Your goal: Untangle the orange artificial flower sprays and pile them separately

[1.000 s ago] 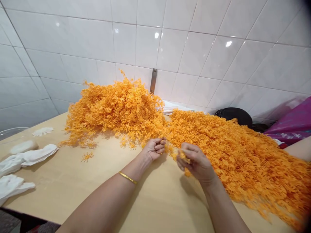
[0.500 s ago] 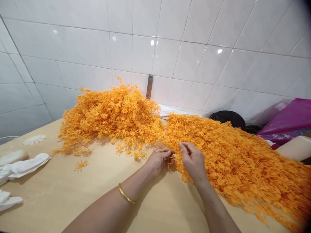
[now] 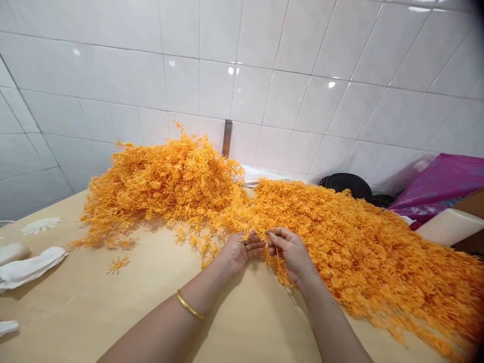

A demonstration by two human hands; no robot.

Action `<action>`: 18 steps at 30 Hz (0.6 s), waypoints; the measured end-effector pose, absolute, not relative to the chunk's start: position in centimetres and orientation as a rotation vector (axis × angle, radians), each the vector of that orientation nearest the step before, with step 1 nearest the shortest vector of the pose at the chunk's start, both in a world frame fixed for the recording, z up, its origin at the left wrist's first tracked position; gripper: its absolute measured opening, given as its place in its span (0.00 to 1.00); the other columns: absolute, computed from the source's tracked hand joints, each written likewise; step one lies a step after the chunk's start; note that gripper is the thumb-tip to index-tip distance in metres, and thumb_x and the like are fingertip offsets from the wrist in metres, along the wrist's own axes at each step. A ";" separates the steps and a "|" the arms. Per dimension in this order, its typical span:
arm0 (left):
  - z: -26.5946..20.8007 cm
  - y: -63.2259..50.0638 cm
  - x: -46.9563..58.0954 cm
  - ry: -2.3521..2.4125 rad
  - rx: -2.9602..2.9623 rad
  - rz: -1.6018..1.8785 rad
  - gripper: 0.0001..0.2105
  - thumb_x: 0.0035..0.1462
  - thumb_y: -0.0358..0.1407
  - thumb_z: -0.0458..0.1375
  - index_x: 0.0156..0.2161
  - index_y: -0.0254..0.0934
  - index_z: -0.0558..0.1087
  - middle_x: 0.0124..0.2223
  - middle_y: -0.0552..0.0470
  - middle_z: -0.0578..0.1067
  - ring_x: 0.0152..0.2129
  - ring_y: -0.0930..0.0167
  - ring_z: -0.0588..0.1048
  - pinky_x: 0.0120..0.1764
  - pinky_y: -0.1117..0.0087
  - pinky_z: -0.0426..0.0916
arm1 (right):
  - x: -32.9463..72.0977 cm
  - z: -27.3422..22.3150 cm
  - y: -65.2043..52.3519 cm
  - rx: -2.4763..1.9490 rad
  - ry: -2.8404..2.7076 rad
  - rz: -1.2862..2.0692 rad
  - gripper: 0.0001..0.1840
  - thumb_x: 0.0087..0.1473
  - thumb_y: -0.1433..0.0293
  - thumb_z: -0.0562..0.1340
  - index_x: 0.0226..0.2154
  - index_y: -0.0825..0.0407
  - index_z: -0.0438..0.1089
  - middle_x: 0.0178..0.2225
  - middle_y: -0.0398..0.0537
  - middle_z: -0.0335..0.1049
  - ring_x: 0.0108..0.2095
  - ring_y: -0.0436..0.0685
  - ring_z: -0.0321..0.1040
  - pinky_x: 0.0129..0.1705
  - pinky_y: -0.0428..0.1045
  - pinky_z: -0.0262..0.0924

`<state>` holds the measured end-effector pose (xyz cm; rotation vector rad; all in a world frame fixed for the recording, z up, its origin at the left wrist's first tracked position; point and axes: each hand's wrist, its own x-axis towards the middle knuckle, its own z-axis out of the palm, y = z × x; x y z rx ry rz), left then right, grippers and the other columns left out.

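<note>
My left hand (image 3: 240,253), with a gold bangle on the wrist, is turned palm up before the gap between two orange heaps. Its fingers are stretched out and the thumb stands apart from them; orange strands lie right behind its fingertips. Close beside it, my right hand (image 3: 289,252) pinches a thin orange artificial flower sprig (image 3: 279,264) between thumb and forefinger. The sprig hangs down in front of the palm, and its upper end merges with the strands behind. A tangled heap of orange artificial flower sprigs (image 3: 162,186) rises on the left, and a wider flower heap (image 3: 363,252) spreads to the right.
On the light wooden table (image 3: 151,302) lie a loose orange flower piece (image 3: 118,264), a white flower-shaped piece (image 3: 41,225) and a white cloth glove-like item (image 3: 32,267). A black case (image 3: 346,185), purple bag (image 3: 438,181) and pale roll (image 3: 454,227) stand behind the right heap, near the tiled wall (image 3: 295,40).
My left hand has opened from a pinch on an orange stem. My right hand has moved down and left to it and now pinches a sprig. The view has shifted slightly right.
</note>
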<state>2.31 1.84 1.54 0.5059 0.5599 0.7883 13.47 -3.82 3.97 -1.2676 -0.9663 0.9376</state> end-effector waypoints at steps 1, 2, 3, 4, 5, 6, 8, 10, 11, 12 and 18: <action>1.6 2.1 2.2 0.552 0.420 0.817 0.06 0.51 0.27 0.49 0.24 0.31 0.65 0.25 0.45 0.72 0.23 0.70 0.73 0.31 0.68 0.69 | 13.4 4.0 -3.9 -1.266 -0.974 1.021 0.11 0.39 0.64 0.61 0.25 0.55 0.63 0.17 0.38 0.60 0.17 0.46 0.55 0.20 0.43 0.50; 1.6 2.4 2.1 0.549 0.353 0.840 0.07 0.51 0.26 0.47 0.24 0.32 0.64 0.25 0.46 0.71 0.23 0.71 0.73 0.31 0.68 0.69 | 13.2 3.9 -3.9 -1.279 -0.999 1.076 0.11 0.39 0.64 0.60 0.25 0.55 0.63 0.16 0.39 0.60 0.16 0.46 0.56 0.20 0.43 0.50; 1.5 2.7 2.0 0.554 0.305 0.861 0.08 0.51 0.25 0.46 0.24 0.32 0.63 0.24 0.46 0.71 0.23 0.72 0.72 0.31 0.69 0.69 | 13.1 3.8 -3.9 -1.306 -1.036 1.101 0.11 0.40 0.64 0.60 0.26 0.55 0.62 0.16 0.39 0.61 0.16 0.46 0.57 0.20 0.43 0.50; 1.5 2.9 2.0 0.562 0.278 0.872 0.08 0.50 0.24 0.46 0.24 0.32 0.63 0.23 0.48 0.70 0.21 0.73 0.72 0.29 0.70 0.69 | 12.9 3.6 -3.9 -1.348 -1.083 1.096 0.11 0.42 0.64 0.59 0.26 0.55 0.62 0.16 0.39 0.61 0.16 0.46 0.57 0.20 0.44 0.50; 1.4 3.0 2.0 0.569 0.270 0.875 0.08 0.50 0.23 0.46 0.24 0.32 0.63 0.21 0.49 0.69 0.20 0.73 0.71 0.27 0.72 0.69 | 12.8 3.5 -3.9 -1.393 -1.142 1.068 0.10 0.43 0.64 0.58 0.26 0.54 0.61 0.17 0.39 0.61 0.16 0.47 0.57 0.20 0.44 0.51; 1.4 3.1 2.0 0.573 0.280 0.880 0.07 0.48 0.22 0.47 0.24 0.32 0.63 0.20 0.51 0.69 0.18 0.74 0.70 0.25 0.73 0.68 | 12.7 3.3 -3.9 -1.428 -1.211 1.024 0.10 0.43 0.64 0.58 0.26 0.54 0.61 0.17 0.39 0.62 0.17 0.47 0.58 0.20 0.44 0.51; 1.3 3.2 2.1 0.565 0.344 0.914 0.07 0.45 0.20 0.50 0.25 0.32 0.64 0.19 0.53 0.69 0.17 0.75 0.69 0.23 0.74 0.67 | 12.5 3.2 -4.0 -1.446 -1.341 0.927 0.10 0.42 0.65 0.60 0.27 0.54 0.61 0.21 0.41 0.64 0.21 0.48 0.60 0.22 0.44 0.53; 1.4 3.0 2.3 0.566 0.413 0.951 0.08 0.41 0.19 0.52 0.26 0.33 0.63 0.21 0.53 0.70 0.18 0.73 0.70 0.24 0.71 0.67 | 12.3 3.3 -4.0 -1.406 -1.413 0.886 0.13 0.40 0.65 0.62 0.30 0.54 0.62 0.26 0.43 0.65 0.26 0.49 0.62 0.25 0.44 0.55; 1.4 2.9 2.3 0.574 0.438 0.963 0.09 0.40 0.18 0.53 0.26 0.34 0.63 0.21 0.54 0.70 0.18 0.72 0.71 0.24 0.70 0.68 | 12.3 3.3 -4.0 -1.381 -1.414 0.886 0.15 0.40 0.64 0.63 0.31 0.53 0.62 0.28 0.43 0.66 0.27 0.50 0.62 0.27 0.45 0.56; 1.5 2.8 2.4 0.586 0.460 0.964 0.10 0.39 0.18 0.54 0.26 0.34 0.63 0.21 0.54 0.71 0.18 0.72 0.71 0.24 0.70 0.67 | 12.3 3.4 -3.9 -1.361 -1.398 0.884 0.16 0.41 0.63 0.63 0.32 0.53 0.62 0.28 0.43 0.66 0.28 0.50 0.62 0.27 0.45 0.56; 1.5 2.5 2.3 0.588 0.596 0.886 0.08 0.40 0.22 0.57 0.26 0.33 0.63 0.20 0.55 0.69 0.13 0.76 0.67 0.20 0.73 0.65 | 12.7 3.5 -3.6 -1.296 -1.188 0.711 0.16 0.48 0.58 0.56 0.21 0.53 0.59 0.16 0.37 0.56 0.18 0.45 0.53 0.21 0.43 0.50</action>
